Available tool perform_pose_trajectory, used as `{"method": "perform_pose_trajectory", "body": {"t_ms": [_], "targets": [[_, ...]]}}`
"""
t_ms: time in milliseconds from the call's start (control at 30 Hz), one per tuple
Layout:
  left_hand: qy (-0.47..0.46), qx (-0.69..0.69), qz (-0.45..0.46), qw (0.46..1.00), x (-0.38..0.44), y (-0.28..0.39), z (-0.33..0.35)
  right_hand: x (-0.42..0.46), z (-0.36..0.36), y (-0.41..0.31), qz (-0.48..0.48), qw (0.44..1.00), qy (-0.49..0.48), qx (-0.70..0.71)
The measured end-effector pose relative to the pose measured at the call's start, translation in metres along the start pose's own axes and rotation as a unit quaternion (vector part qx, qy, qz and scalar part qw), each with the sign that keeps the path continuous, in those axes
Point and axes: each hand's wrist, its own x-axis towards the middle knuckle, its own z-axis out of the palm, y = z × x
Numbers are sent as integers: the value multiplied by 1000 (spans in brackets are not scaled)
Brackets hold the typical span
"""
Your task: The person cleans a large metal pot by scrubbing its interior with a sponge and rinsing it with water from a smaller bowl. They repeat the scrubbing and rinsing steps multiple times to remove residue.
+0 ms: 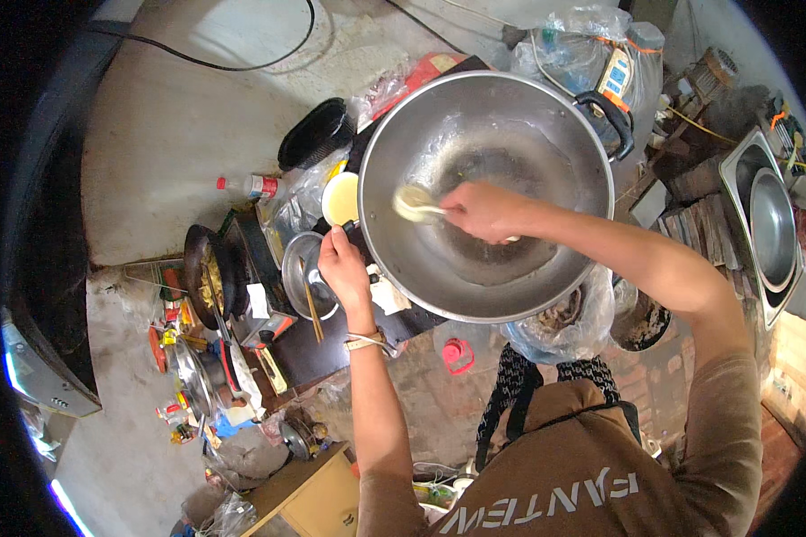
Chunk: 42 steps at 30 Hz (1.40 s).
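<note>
A large steel wok (490, 295) with black side handles fills the space before me, tilted towards me. My left hand (344, 268) is closed around its left handle, of which black ends (350, 227) show past my fingers. My right hand (487, 211) is over the inside of the wok and grips a pale ladle (416, 203). The ladle's bowl is blurred, and its contents cannot be made out. Shiny wet patches show on the wok's inner wall. Just beyond my left hand is a bowl of pale yellow liquid (341, 199), partly hidden by the wok.
Left of my hand are a steel lid or pan (299, 272) with wooden chopsticks (311, 302) and a dark frying pan (195, 282) holding food. A black plastic tray (314, 134) and bottle (262, 186) lie behind. A sink (745, 181) is right; a plastic-lined container (557, 335) is below the wok.
</note>
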Motion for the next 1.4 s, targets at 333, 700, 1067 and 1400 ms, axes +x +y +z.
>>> {"method": "perform_pose_trajectory", "body": {"t_ms": [333, 700, 1067, 1400], "targets": [[14, -3, 5, 1000, -1, 5, 2, -3, 56, -4, -113, 989, 86, 29], [15, 2, 3, 1000, 1, 2, 2, 22, 70, 8, -116, 983, 139, -34], [16, 11, 5, 1000, -3, 8, 6, -16, 55, -20, -86, 986, 97, -109], [13, 38, 19, 999, -1, 4, 4, -8, 69, -8, -59, 985, 89, -138]]}}
